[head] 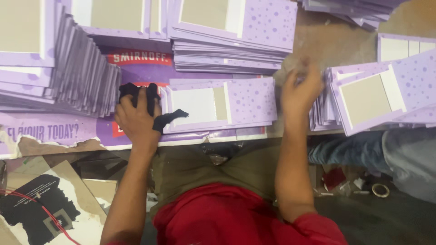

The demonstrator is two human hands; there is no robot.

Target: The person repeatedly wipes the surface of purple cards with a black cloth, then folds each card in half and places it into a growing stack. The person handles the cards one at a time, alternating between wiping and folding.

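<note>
Low in the frame sits the red shirt [236, 218]. Above it, left of middle, the left hand [136, 120] is closed tight around a black cloth [150, 102]. The purple card [218, 104] lies just right of that hand, touching the cloth, its long side going left to right. The right hand [302, 88] is blurry; its fingers curl on the right stack [324, 109]. More stacks [227, 41] lie at the top.
</note>
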